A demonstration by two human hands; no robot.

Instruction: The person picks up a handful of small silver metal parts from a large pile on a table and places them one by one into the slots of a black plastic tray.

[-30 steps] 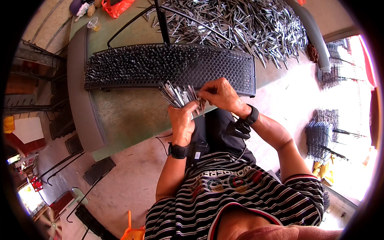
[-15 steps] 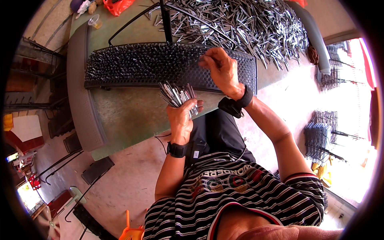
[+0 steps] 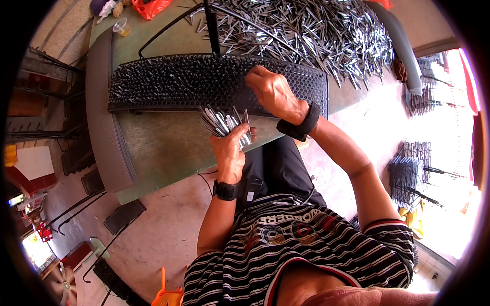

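Note:
My left hand (image 3: 232,146) is closed round a bundle of thin metal rods (image 3: 222,121), their ends fanned out just past the near edge of a long black perforated rack (image 3: 311,91). Over the rack's right half, my right hand (image 3: 273,91) is closed with its fingertips pressed together near the holes. What those fingertips hold, if anything, is too small to make out. Upright rods (image 3: 168,81) crowd the holes of the rack's left and middle part, while bare holes show at its right end.
A large heap of loose metal rods (image 3: 306,30) covers the far side of the green table (image 3: 158,148). A black metal frame (image 3: 212,25) rises behind the rack. A grey strip (image 3: 104,122) lines the table's left side; a plastic cup (image 3: 121,26) and a red bag (image 3: 149,7) lie far left.
My right hand has moved left and slightly down over the rack, its fingers now turned toward the holes. My left hand with its rods has barely shifted.

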